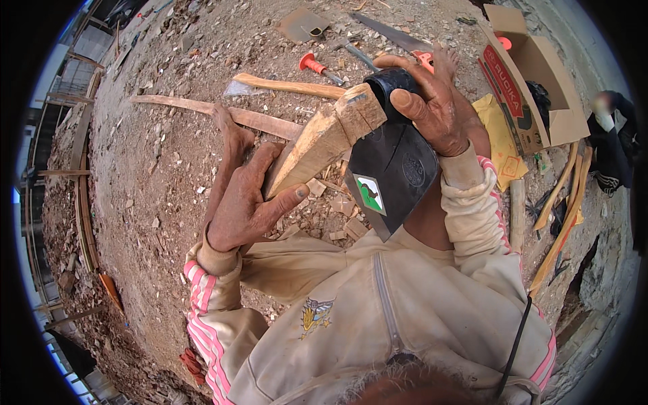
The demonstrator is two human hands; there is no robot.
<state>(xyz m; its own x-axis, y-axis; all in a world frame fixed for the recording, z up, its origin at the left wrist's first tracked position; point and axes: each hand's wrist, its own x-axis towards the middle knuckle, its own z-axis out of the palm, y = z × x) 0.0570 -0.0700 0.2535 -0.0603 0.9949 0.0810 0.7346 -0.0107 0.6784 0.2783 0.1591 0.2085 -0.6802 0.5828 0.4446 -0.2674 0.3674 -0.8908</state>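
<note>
Left hand [246,202] wrapped shut around the rough wooden handle [317,145], right hand [432,108] clamped over the black axe head [391,165] held above the lap, likely head-heavy, stiff, sharp-edged, best gripped by handle and blunt top.

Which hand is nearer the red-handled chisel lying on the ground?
Right. The right hand grips the black hoe blade just beside the red-handled chisel; the left hand holds the wooden handle lower, farther away.

Left hand [246,202] grips the wooden handle [317,145], right hand [432,101] wraps over the black hoe blade [391,169] on its end. Red-handled chisel [317,66] and cardboard box [540,88] lie beyond the blade.
</note>
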